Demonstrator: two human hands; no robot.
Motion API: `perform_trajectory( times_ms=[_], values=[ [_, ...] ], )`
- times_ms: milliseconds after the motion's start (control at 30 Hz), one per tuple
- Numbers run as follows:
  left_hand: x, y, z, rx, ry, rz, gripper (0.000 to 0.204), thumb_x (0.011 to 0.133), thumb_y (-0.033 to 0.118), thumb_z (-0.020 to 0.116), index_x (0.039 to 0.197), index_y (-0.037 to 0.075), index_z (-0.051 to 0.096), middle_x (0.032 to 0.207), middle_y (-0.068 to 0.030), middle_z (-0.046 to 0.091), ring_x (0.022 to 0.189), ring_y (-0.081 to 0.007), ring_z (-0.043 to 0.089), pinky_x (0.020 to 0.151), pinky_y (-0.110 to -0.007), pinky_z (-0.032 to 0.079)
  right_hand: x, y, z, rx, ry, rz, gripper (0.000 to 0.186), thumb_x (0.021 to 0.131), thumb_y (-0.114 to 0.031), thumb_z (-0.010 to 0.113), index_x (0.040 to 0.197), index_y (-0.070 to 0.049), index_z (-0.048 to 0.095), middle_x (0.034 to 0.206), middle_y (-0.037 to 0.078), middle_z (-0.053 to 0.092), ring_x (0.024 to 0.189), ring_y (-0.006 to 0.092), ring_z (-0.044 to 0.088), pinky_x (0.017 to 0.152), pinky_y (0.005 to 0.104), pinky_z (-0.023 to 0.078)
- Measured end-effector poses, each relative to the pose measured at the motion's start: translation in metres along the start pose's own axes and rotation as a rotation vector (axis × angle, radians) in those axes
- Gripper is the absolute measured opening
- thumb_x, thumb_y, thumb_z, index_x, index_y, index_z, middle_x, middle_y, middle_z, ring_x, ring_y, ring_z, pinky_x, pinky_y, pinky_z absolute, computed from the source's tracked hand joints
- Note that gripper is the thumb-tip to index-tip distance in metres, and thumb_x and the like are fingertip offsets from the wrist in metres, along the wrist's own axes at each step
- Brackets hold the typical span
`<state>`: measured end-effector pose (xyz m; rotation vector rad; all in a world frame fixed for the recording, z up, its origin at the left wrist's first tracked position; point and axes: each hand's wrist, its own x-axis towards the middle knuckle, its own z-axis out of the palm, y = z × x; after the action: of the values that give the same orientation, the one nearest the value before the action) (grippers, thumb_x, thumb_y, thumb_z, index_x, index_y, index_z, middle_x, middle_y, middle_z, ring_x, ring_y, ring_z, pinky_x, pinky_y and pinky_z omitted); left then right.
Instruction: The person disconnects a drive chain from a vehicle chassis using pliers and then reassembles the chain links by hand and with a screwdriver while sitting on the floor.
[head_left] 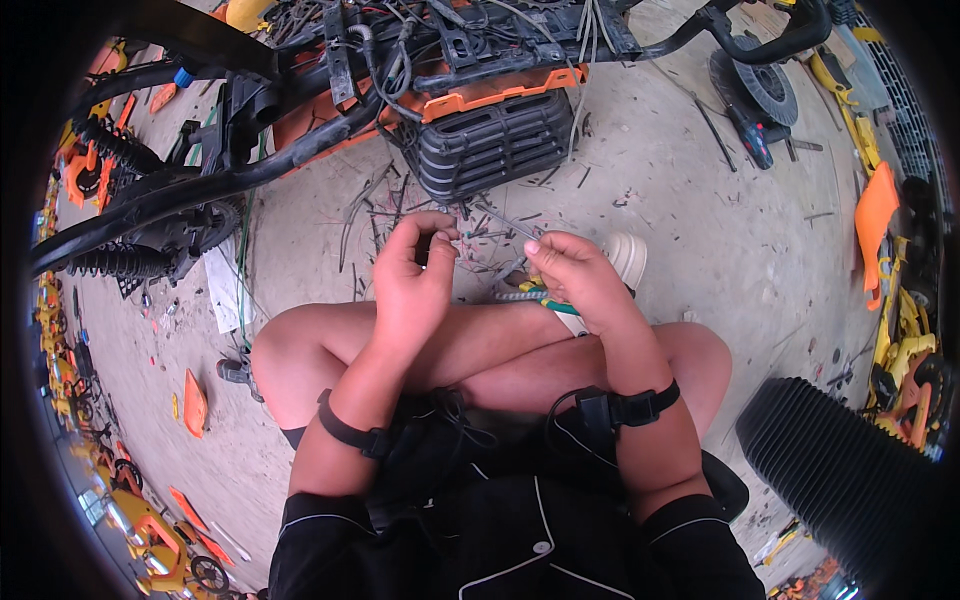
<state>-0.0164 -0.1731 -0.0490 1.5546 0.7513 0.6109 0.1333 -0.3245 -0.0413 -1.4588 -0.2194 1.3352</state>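
Observation:
My right hand (575,268) pinches the end of a thin grey cable-like strand (510,222) between thumb and forefinger. That strand runs up and left toward the black slatted box-shaped part (495,148) under the vehicle frame. Curled beside it, my left hand (412,275) has its thumb and fingertips close together; whatever they hold, if anything, is too small to make out. Just below my right hand shows a green and yellow handle (552,305), next to my pale shoe (626,262). Whether my hidden fingers touch that handle, I cannot tell.
A black tubular frame (190,195) with wiring and orange panels spans the top. Cut scraps litter the concrete floor (700,230). A power drill (755,145) lies upper right by a round grey disc. A black ribbed part (830,460) stands lower right. Orange and yellow panels line both sides.

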Motion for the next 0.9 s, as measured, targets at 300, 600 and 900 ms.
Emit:
perform_trajectory(
  times_ms=[300,600,900],
  values=[
    [0.000,-0.004,0.003,0.031,-0.006,-0.018,0.012,0.095,-0.002,0.057,0.105,-0.002,0.064,0.091,-0.0060,0.068,0.084,-0.0094,0.062,0.077,-0.024,0.051,-0.001,0.020,0.023,-0.339,-0.245,-0.018,0.036,0.097,-0.037,0.068,0.083,-0.004,0.065,0.068,-0.005,0.052,0.063,0.0046,0.043,0.055,0.0254,0.034],
    [-0.001,0.000,0.004,0.046,-0.009,-0.037,0.012,0.094,-0.002,0.057,0.104,-0.002,0.063,0.089,-0.0064,0.068,0.082,-0.0099,0.062,0.076,-0.025,0.051,0.001,0.014,0.018,-0.147,-0.080,-0.088,0.038,0.097,-0.033,0.067,0.074,-0.004,0.058,0.058,-0.003,0.045,0.053,0.0076,0.039,0.049,0.0288,0.031],
    [-0.003,-0.003,0.006,0.045,-0.027,-0.044,0.012,0.094,-0.002,0.057,0.104,-0.002,0.063,0.090,-0.0071,0.068,0.082,-0.0101,0.062,0.076,-0.026,0.052,-0.003,0.026,0.028,-0.326,-0.344,-0.129,0.039,0.095,-0.038,0.067,0.083,-0.001,0.068,0.064,0.004,0.059,0.056,0.0149,0.052,0.053,0.0333,0.041]
  ],
)
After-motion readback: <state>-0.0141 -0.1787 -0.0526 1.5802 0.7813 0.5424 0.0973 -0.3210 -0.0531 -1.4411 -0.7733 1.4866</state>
